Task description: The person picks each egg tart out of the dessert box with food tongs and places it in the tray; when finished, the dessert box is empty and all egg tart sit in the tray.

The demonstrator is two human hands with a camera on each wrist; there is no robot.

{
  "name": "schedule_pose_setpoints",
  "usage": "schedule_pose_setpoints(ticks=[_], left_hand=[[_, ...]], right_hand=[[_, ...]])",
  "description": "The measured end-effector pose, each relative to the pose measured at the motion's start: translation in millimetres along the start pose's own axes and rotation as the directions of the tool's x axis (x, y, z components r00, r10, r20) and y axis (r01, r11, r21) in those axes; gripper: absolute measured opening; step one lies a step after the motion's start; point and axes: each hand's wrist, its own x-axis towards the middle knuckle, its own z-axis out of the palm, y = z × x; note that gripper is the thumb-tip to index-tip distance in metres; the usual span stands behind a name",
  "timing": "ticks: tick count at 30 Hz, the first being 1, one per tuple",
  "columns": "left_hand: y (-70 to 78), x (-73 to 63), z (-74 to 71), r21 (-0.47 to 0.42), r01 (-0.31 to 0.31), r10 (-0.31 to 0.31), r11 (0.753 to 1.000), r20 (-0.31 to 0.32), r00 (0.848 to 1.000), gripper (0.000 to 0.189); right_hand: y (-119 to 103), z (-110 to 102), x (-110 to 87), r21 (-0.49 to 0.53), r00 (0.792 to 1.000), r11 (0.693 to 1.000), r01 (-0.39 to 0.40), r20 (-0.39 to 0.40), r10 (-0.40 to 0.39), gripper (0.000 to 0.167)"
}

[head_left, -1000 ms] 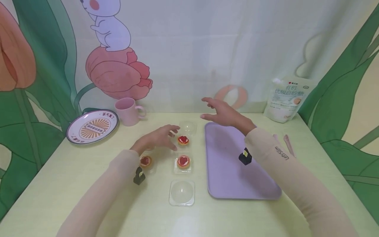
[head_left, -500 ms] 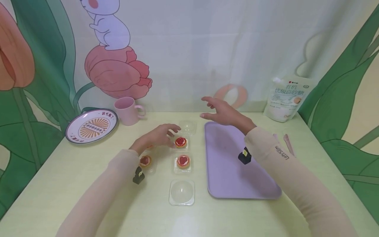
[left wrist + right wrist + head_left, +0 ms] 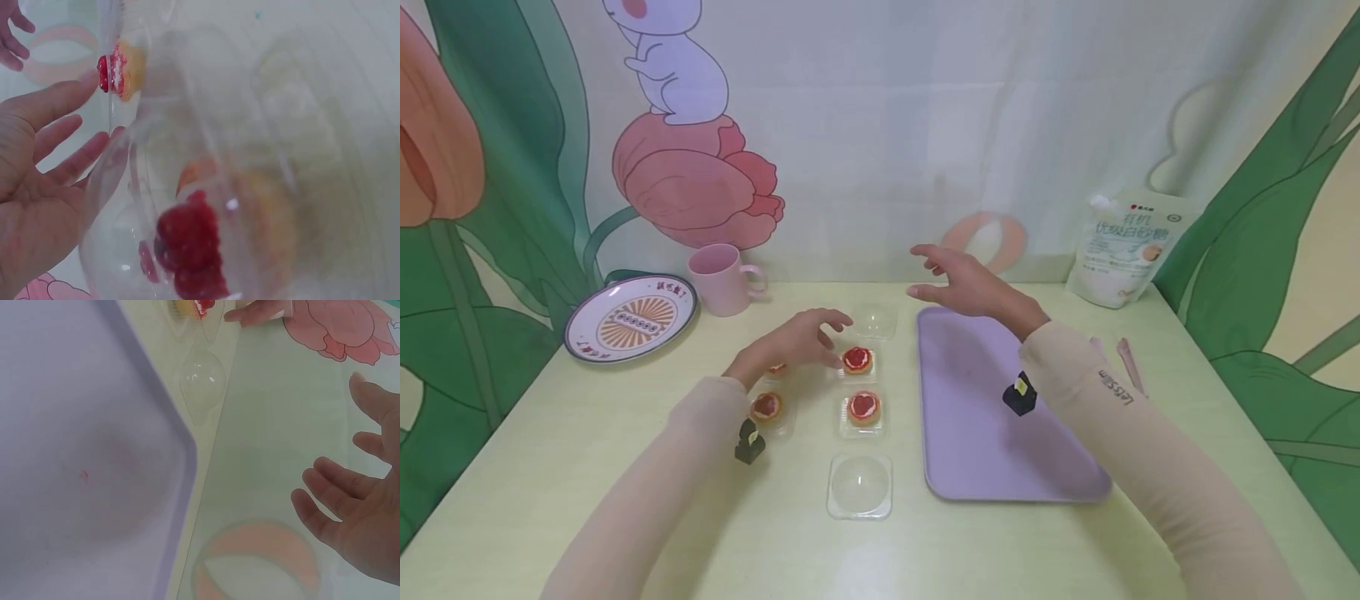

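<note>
My left hand (image 3: 801, 337) hovers with loosely bent fingers beside a small red-topped tart (image 3: 857, 360) on a clear plastic base. In the left wrist view the thumb (image 3: 75, 94) comes close to that tart; I cannot tell whether it touches. A second tart (image 3: 863, 407) sits on its own clear base nearer to me. Left of these, a tart (image 3: 767, 406) under a clear dome lies below my left wrist, with another partly hidden behind the hand. My right hand (image 3: 964, 283) hangs above the far edge of the lilac tray (image 3: 977, 450), fingers spread, holding nothing.
Clear dome lids lie on the table: one near (image 3: 860, 487), one far (image 3: 874, 321). A pink mug (image 3: 718, 279) and a patterned plate (image 3: 628, 321) stand at the back left. At the right are a sugar bag (image 3: 1123, 250) and pink tongs (image 3: 1129, 362).
The far tart has shifted slightly left and nearer, and its clear base now shows more. My left hand has drawn back a little to the left. My right hand stays almost still.
</note>
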Motion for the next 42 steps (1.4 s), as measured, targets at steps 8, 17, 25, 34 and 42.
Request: schedule_pose_setpoints(ticks=[8, 17, 25, 34, 42], left_hand=[[5.0, 1.4, 5.0, -0.006, -0.008, 0.008, 1.000, -0.006, 1.000, 0.063], [-13.5, -21.5, -23.3, -0.017, -0.091, 0.087, 0.996, -0.175, 0.981, 0.055], [-54.6, -66.8, -55.9, -0.063, -0.086, 0.067, 0.994, -0.263, 0.962, 0.055], [-84.6, -93.9, -57.9, -0.077, 0.063, -0.072, 0.995, -0.118, 0.990, 0.063], [-90.9, -91.9, -52.2, -0.054, 0.093, -0.097, 0.994, -0.082, 0.992, 0.063]], right_hand=[[1.0, 3.5, 1.5, -0.005, 0.999, 1.000, 0.029, 0.020, -0.029, 0.069], [-4.5, 14.5, 5.6, 0.009, 0.999, 0.999, 0.033, 0.030, -0.033, 0.071], [-20.1, 46.9, 22.1, -0.044, 0.993, 0.993, 0.109, 0.049, -0.107, 0.072], [-62.0, 93.2, 50.9, -0.203, 0.974, 0.962, 0.185, 0.169, -0.152, 0.073], [-79.6, 124.6, 70.8, -0.247, 0.949, 0.951, 0.186, 0.295, -0.109, 0.074]])
